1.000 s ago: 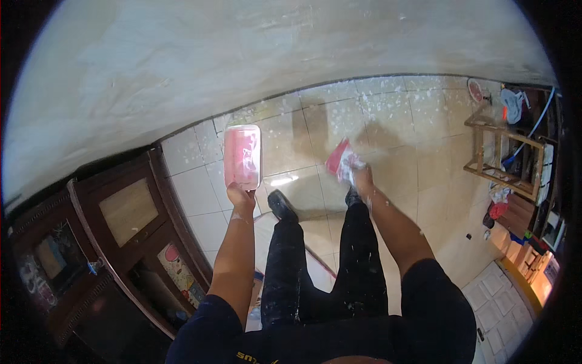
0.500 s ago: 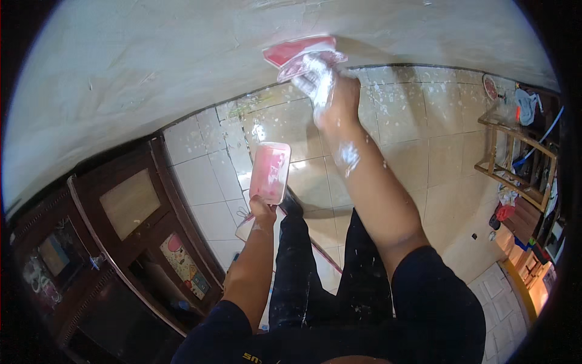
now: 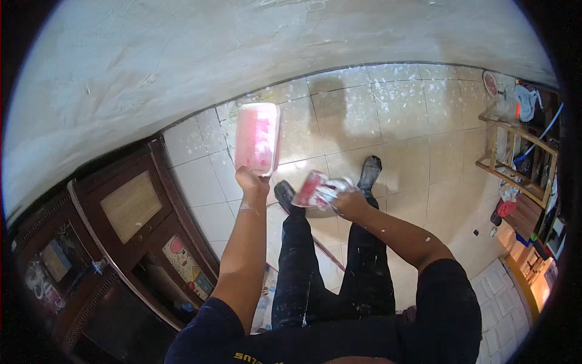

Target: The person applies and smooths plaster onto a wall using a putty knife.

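My left hand (image 3: 252,182) is closed on the near end of a shallow pink rectangular tray (image 3: 257,136). White paste is smeared over the tray's inside, and a bright glare lies on it. Lower and to the right, my right hand (image 3: 347,200) grips a red putty spreader (image 3: 309,189), with white paste caked on the fingers. That spreader hangs in front of my legs, apart from both the tray and the wall. Pale, uneven coating covers the wall (image 3: 182,67) across the top of the view.
White spatters dot the tiled floor (image 3: 412,145). Close on the left stands a dark wooden cabinet (image 3: 136,203). A wooden rack (image 3: 515,158) with assorted items is on the right. Beneath me lies a pale surface with a red edge (image 3: 327,255).
My right hand has come off the wall with the spreader and dropped toward my legs. My left hand has lifted the tray farther forward and slightly left.
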Action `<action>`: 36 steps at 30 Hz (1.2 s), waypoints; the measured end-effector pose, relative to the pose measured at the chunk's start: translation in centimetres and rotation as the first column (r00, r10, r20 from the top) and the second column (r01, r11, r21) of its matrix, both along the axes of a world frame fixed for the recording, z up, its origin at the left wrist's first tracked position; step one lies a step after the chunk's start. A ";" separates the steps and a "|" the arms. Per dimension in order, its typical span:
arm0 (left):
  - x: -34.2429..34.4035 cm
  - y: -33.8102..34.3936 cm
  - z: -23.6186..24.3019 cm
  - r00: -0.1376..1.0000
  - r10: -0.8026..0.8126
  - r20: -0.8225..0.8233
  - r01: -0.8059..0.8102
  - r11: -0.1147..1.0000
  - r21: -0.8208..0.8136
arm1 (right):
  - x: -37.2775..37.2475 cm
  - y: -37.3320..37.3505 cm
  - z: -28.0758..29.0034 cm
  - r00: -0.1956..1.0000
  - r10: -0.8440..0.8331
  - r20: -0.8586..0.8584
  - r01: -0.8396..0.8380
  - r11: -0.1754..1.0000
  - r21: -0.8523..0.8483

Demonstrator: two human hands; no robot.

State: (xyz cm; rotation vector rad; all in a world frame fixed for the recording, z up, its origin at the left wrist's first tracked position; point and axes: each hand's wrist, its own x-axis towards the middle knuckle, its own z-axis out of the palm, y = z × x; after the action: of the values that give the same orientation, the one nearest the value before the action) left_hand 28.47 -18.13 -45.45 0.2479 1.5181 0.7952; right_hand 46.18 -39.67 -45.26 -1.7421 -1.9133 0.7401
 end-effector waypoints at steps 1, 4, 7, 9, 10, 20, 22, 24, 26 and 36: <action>-0.6 0.6 0.3 0.998 0.057 -0.009 -0.058 0.998 -0.040 | 0.0 -0.9 -0.8 0.999 0.014 -0.031 -0.015 0.998 -0.060; -3.8 1.8 -0.4 0.991 0.105 -0.087 -0.106 0.994 -0.001 | 0.2 2.4 0.3 0.904 -0.359 -0.233 0.286 0.912 -0.296; -5.0 0.7 -1.8 0.991 0.081 -0.104 -0.082 0.997 -0.001 | 2.2 8.9 -4.2 -0.182 -0.812 -0.554 0.449 0.433 -0.782; -6.6 -0.5 -2.2 0.987 0.081 -0.136 -0.084 0.996 -0.019 | 3.8 16.8 -0.9 -0.501 -0.656 -0.564 0.475 0.337 -0.813; -6.9 -1.2 -2.4 0.983 0.142 -0.116 -0.153 0.983 -0.096 | 4.8 19.9 1.8 -0.585 -0.564 -0.583 0.450 0.371 -0.812; -6.7 -4.9 -0.8 0.998 0.050 -0.050 -0.056 0.991 -0.123 | -1.9 20.5 16.7 -0.126 -0.478 -0.869 0.706 0.572 -0.417; -5.6 -4.0 -0.8 1.000 0.004 0.019 -0.003 0.999 -0.044 | -2.6 16.9 10.8 0.593 -0.501 -0.631 0.698 0.710 0.093; -3.1 -2.6 0.1 0.996 -0.044 0.071 0.034 0.990 0.140 | -2.2 13.0 5.0 0.957 -0.273 -0.095 0.286 0.941 0.179; -4.7 -0.5 -1.0 0.998 -0.061 -0.005 0.061 0.989 0.135 | -3.2 10.7 3.2 0.994 -0.107 0.013 0.102 0.968 0.228; -11.3 3.2 -1.0 0.986 0.065 -0.154 -0.065 0.998 0.005 | 1.5 10.9 -4.8 0.088 -0.933 -0.348 0.648 0.319 -0.691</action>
State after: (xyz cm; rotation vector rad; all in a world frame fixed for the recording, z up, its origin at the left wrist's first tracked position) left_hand 17.15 -14.90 -46.41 0.2656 1.6794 0.8435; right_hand 47.68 -28.76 -50.06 -1.9010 -0.0245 1.0821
